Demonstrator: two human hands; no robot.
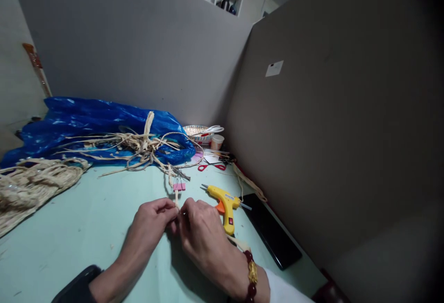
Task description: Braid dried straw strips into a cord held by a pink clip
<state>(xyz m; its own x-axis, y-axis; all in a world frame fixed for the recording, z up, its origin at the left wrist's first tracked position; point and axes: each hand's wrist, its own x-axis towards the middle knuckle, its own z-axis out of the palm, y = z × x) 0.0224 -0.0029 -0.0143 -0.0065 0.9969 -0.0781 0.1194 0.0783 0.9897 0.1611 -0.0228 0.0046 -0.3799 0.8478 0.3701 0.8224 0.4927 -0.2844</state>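
Observation:
A pale, narrow strip of plant fibre [176, 198] runs down from a pink binder clip [179, 187] to my fingertips. My left hand [151, 223] pinches the strip from the left, thumb and forefinger together. Close against it, my right hand [206, 236] has its fingers curled in at the same spot; a pale strand end [239, 243] shows beyond its wrist. The fingertips of the right hand hide the lower part of the strip. Just right of that hand lies a yellow hot glue gun [226, 208] with an orange trigger, its nozzle towards the upper left.
A blue plastic bag [79, 118] with loose fibre strands [145, 143] lies at the back. A woven fibre piece [38, 182] rests at left. Red-handled scissors [211, 167], a paper cup [217, 142] and a black phone-like slab [272, 233] sit near the grey partition [312, 132].

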